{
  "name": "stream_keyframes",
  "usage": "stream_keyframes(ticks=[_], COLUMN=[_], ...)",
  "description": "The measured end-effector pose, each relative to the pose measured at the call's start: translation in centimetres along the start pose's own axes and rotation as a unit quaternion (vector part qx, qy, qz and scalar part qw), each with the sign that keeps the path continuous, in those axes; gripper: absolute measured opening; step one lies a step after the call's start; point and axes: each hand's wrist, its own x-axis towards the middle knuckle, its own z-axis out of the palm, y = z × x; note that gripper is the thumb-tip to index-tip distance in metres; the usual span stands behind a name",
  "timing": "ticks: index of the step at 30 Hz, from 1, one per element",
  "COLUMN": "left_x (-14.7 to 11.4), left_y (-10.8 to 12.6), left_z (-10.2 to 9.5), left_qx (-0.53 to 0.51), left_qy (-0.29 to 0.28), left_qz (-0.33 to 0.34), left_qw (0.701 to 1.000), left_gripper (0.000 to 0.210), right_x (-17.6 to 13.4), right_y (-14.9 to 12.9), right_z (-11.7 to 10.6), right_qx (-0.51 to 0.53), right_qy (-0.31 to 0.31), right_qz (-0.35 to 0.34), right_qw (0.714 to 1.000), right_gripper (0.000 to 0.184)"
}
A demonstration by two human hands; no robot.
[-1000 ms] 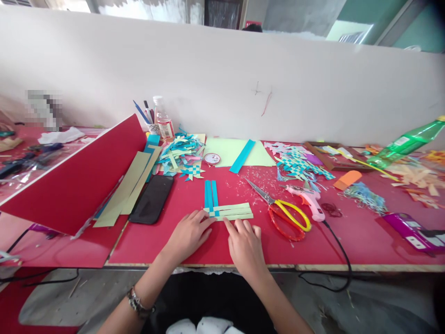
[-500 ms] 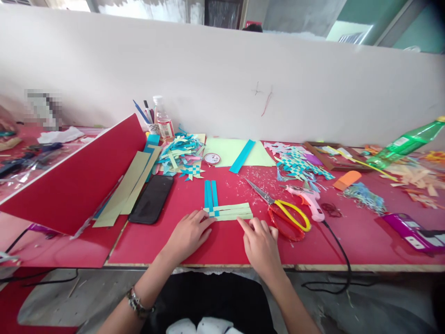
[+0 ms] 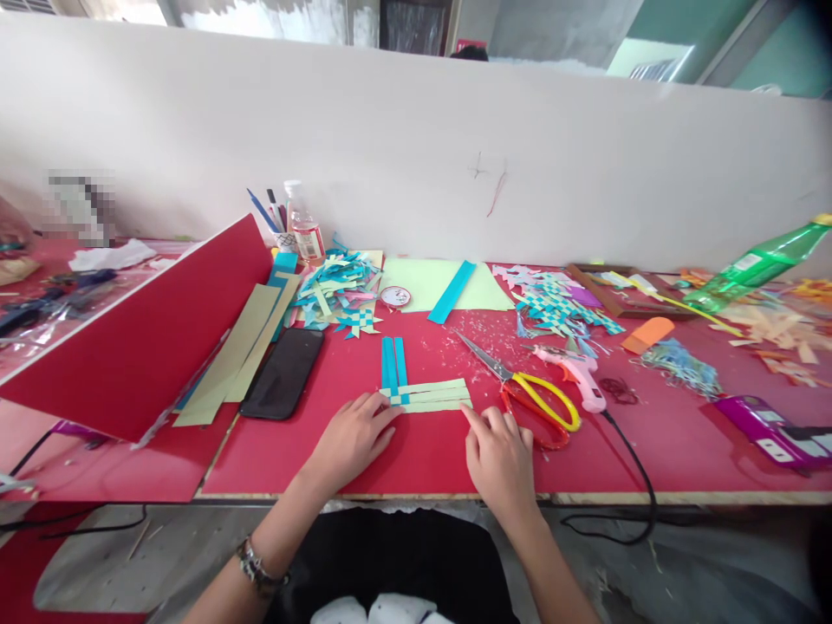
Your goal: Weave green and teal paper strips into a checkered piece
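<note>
On the red tabletop lie woven paper strips: pale green strips (image 3: pixel 435 396) run to the right, and two blue strips (image 3: pixel 393 364) point away from me, crossing them in a small checkered patch. Bent fingers of my left hand (image 3: pixel 354 433) pin the patch's left end against the table, the thumb lying apart. My right hand (image 3: pixel 500 451) has its index finger stretched to the right tips of the green strips, touching the lowest one, the other fingers loosely curled. Right of that hand lie scissors (image 3: pixel 546 399) with red and yellow handles, partly behind its fingers.
A black phone (image 3: pixel 282 373) lies left of the weave. Behind are a heap of paper scraps (image 3: pixel 334 286), a pale green sheet (image 3: pixel 416 277) and checkered woven pieces (image 3: pixel 559 303). A pink glue gun (image 3: pixel 585 381) with a cord, a purple power strip (image 3: pixel 773 433) and a green bottle (image 3: pixel 754 273) are at right.
My right hand has slid a little to the right along the green strips, from their lower edge to their right tips. My left hand stays in place on the weave.
</note>
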Motion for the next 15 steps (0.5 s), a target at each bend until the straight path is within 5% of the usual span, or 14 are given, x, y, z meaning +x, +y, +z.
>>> stream_keyframes(ticks=[15], left_x=[-0.1], left_y=[-0.03], left_z=[0.14], left_qx=[-0.006], left_qy=[0.024], left_qz=[-0.005], left_qw=[1.0], left_gripper=[0.029], right_x=[0.27], right_y=[0.17], right_z=[0.47], right_qx=[0.006], right_qy=[0.013], right_qz=[-0.006], right_qw=[1.0], right_gripper=[0.032])
